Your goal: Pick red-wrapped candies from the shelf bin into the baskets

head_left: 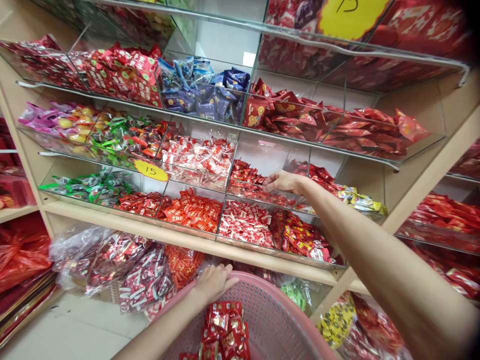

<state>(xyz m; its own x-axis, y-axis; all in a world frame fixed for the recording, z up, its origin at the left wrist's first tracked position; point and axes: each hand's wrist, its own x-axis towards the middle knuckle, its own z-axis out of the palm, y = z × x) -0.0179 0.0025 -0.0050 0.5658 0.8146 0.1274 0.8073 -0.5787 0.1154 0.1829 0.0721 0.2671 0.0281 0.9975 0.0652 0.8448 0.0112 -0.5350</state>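
While red packets (227, 330) are lying heaped near the left hand (213, 282), a pink basket (285, 310) is cupping them, its wall containing the pile. Left hand is resting curled over the rim, apparently steadying the basket; no sweets are showing in it. Beyond it, bagged sweets (146, 280) are sitting beneath a wooden shelf (262, 259), likely as spare stock. Farther out, the right hand (283, 181) is hanging half-curled over a compartment of small red sweets (245, 172), fingers pointing left; cannot tell whether it is holding any. Below it, red-and-white sweets (245, 222) are filling another bin. Clear dividers (221, 217) are separating kinds, probably against mixing. Above and left of the right hand, blue packets (206, 95) are leaning behind a low clear front, presumably for easy viewing.
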